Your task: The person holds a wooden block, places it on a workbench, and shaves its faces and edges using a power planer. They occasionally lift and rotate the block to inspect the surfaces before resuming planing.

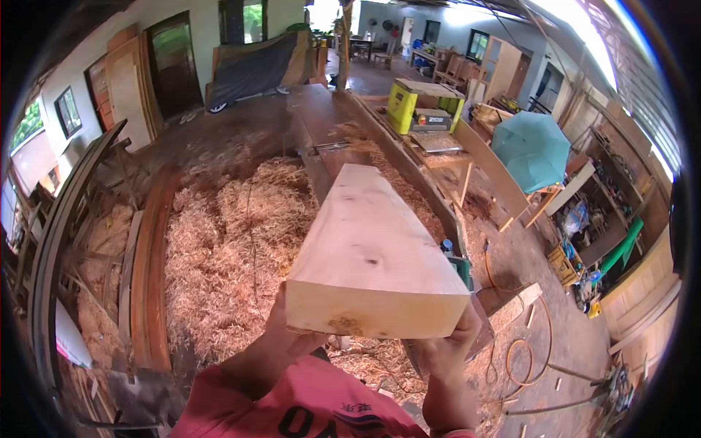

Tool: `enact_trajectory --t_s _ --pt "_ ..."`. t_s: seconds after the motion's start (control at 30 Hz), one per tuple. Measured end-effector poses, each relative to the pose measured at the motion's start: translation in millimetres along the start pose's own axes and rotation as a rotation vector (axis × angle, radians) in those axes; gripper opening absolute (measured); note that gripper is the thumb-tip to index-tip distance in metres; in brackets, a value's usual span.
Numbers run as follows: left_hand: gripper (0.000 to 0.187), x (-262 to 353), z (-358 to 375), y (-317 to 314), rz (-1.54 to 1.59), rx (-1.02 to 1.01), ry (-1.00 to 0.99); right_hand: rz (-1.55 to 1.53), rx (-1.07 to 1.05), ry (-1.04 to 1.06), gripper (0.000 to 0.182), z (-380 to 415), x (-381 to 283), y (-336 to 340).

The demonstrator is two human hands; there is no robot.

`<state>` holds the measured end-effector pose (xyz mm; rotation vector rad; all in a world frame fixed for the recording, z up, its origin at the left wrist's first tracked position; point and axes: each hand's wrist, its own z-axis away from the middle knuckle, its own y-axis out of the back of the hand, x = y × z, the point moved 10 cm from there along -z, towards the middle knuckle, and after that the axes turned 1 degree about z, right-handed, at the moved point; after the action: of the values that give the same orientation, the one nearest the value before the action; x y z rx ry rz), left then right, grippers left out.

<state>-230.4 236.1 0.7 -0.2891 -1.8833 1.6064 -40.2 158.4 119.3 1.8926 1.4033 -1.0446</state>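
Observation:
A thick, pale wooden beam fills the middle of the view, its sawn end facing me and its far end pointing away. Small knots mark its top face. My left hand grips the lower left corner of the near end, with most of its fingers hidden beneath the wood. On the opposite side, my right hand is closed around the lower right corner. Under the beam's far part lies the dark bed of a long machine or bench.
Wood shavings heap up at left beside long dark planks. A yellow-green Ryobi planer stands ahead right, near a teal umbrella. An orange hose coils on the floor at right, close to a wood offcut.

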Motion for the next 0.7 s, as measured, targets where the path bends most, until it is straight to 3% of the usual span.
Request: enact_trajectory --t_s 0.17,0.23,0.33,0.5,0.7 --pt "0.060 14.5 7.6 -20.3 -0.069 -0.246 -0.064 -0.062 -0.036 -0.045 0.082 7.2 11.5 -5.9" --pt "0.062 29.8 9.7 -5.6 -0.039 -0.072 -0.211 -0.014 -0.062 -0.079 0.083 8.7 23.4 -6.7" --pt "0.055 28.8 9.7 -20.4 -0.115 -0.041 -0.196 -0.056 -0.061 -0.038 0.085 6.9 20.6 -8.9" --pt "0.057 29.0 14.0 -10.6 -0.105 -0.242 -0.092 -0.002 -0.046 0.057 0.089 3.9 12.8 -3.8" --pt "0.072 8.3 -2.0 -35.3 -0.011 -0.215 0.045 0.012 -0.101 -0.035 0.085 4.2 30.3 5.1"
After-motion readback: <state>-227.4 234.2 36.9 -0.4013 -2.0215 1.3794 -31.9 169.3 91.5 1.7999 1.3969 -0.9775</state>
